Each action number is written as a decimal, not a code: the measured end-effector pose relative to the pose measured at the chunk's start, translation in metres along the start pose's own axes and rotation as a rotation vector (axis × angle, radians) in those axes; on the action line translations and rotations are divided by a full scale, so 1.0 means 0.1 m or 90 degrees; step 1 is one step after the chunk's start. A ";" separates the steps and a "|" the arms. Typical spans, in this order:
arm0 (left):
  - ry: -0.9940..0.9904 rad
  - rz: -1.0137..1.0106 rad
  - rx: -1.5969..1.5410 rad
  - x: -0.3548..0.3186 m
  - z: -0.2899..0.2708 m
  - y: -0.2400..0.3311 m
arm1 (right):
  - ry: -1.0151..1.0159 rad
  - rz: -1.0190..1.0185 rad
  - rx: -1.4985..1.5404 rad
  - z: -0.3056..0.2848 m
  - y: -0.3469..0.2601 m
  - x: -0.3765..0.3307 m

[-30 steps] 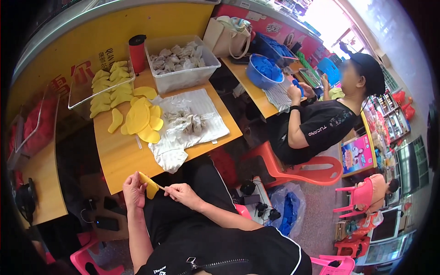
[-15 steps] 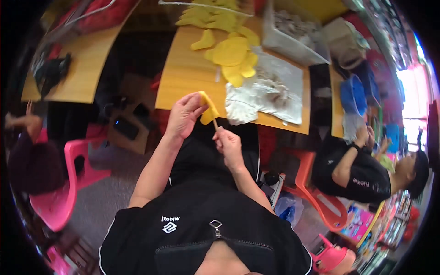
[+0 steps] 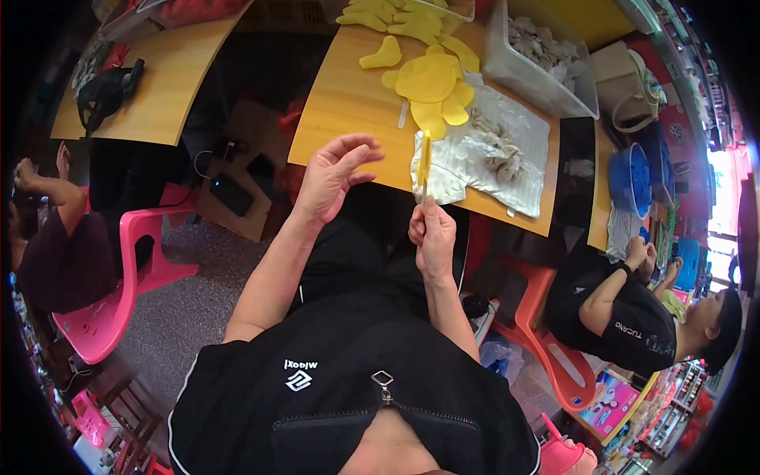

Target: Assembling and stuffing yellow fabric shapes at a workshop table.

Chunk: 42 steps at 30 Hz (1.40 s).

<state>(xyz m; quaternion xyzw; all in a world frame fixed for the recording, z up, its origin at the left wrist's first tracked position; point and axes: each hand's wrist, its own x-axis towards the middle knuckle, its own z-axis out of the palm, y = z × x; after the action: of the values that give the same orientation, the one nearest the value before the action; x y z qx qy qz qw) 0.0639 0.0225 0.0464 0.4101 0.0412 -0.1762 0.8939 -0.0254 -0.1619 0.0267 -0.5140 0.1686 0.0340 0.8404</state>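
My right hand (image 3: 432, 237) grips the lower end of a thin stick. A narrow yellow piece (image 3: 426, 154) covers the stick's upper part and points away from me, over the table edge. My left hand (image 3: 342, 178) is raised to the left of it, empty, with its fingers apart. Beyond the stick lie flat yellow pieces, arranged with a wide rounded one (image 3: 427, 79) among smaller lobes. To their right a white cloth (image 3: 526, 134) is spread out, with a loose clump of greyish stuffing (image 3: 499, 150) on it.
A clear plastic bin (image 3: 590, 91) of greyish stuffing stands at the table's far right. More yellow pieces (image 3: 380, 16) lie at the back. On the right, a co-worker (image 3: 625, 313) sits near a blue basin (image 3: 631, 182). A pink chair (image 3: 127, 269) is on the left.
My left hand has come off the yellow piece and opened. My right hand has moved right and slightly forward with the stick, which now stands more upright.
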 end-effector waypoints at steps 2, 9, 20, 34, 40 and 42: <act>-0.015 0.045 0.036 0.03 0.17 0.07 | 0.009 0.001 -0.003 0.01 -0.04 -0.01; -0.116 0.020 0.188 0.10 0.32 0.22 | -0.061 0.050 -0.043 0.04 -0.13 -0.13; -0.046 -0.026 0.065 -0.01 0.28 0.02 | -0.065 0.042 -0.049 -0.01 -0.05 -0.20; -0.035 -0.053 0.231 -0.06 0.33 -0.07 | 0.082 -0.153 -0.340 -0.07 -0.02 -0.25; -0.044 -0.039 0.207 -0.06 0.36 -0.03 | -0.036 0.069 0.059 -0.09 0.00 -0.31; -0.050 -0.032 0.177 -0.06 0.37 -0.02 | -0.020 0.054 0.011 -0.11 -0.03 -0.30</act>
<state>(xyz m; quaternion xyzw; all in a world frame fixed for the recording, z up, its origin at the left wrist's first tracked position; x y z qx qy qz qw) 0.0545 -0.0048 0.0707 0.5217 -0.0082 -0.2185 0.8246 -0.0561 -0.1694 0.0340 -0.4984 0.1769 0.0762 0.8453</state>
